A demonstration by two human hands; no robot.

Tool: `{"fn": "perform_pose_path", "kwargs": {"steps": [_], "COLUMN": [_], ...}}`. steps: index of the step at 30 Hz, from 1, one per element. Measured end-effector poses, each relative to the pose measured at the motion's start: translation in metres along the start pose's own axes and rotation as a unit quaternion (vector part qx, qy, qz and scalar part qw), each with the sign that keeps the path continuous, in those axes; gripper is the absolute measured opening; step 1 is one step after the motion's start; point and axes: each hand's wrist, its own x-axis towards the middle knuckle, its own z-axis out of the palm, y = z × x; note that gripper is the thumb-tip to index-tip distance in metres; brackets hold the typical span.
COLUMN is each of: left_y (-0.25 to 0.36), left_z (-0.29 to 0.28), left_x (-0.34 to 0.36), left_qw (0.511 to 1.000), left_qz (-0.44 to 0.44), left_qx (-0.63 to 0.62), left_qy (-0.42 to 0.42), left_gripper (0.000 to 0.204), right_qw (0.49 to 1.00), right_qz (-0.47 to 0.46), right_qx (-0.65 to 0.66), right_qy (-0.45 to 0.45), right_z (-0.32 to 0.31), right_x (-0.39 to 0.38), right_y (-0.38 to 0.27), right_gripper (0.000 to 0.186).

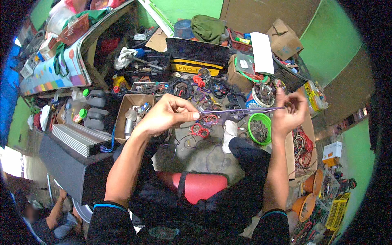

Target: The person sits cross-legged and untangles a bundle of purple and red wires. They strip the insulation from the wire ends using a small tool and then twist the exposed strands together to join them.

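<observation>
A thin purple wire is stretched nearly level between my two hands, above the cluttered floor. My left hand pinches one end of it between thumb and fingertips. My right hand is raised, its fingers curled round the other end, where the strands look doubled; motion blurs these fingers a little. Below the wire, red cable loops and thin dark strands lie on the floor. Under my right hand stands a green basin holding small dark pieces.
An open cardboard box holds cans and parts. A grey finned metal block rests on a dark box. Red and white cables fill a carton at right. Another person sits at lower left. Tools and black cable coils lie ahead.
</observation>
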Motion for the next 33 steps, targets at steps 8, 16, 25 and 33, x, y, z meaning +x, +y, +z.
{"fn": "perform_pose_path", "kwargs": {"steps": [8,16,25,33], "left_y": [-0.02,-0.016,-0.019,-0.012], "left_z": [-0.034,-0.025,-0.018,0.008], "left_x": [0.009,0.009,0.012,0.007], "left_qw": [0.969,0.967,0.93,0.974], "left_qz": [0.066,0.062,0.172,0.127], "left_qx": [0.054,0.061,0.056,0.068], "left_qy": [0.23,0.241,0.32,0.172], "left_gripper": [0.011,0.012,0.012,0.016], "right_qw": [0.985,0.975,0.911,0.921], "right_qz": [0.074,0.039,0.275,0.026], "right_qx": [0.06,-0.219,-0.034,0.003], "right_qy": [-0.147,-0.004,-0.305,-0.389], "right_z": [-0.015,-0.042,-0.033,-0.006], "right_x": [0.008,0.034,0.021,-0.008], "right_y": [0.023,0.049,0.051,-0.009], "right_gripper": [0.019,0.025,0.014,0.027]}}
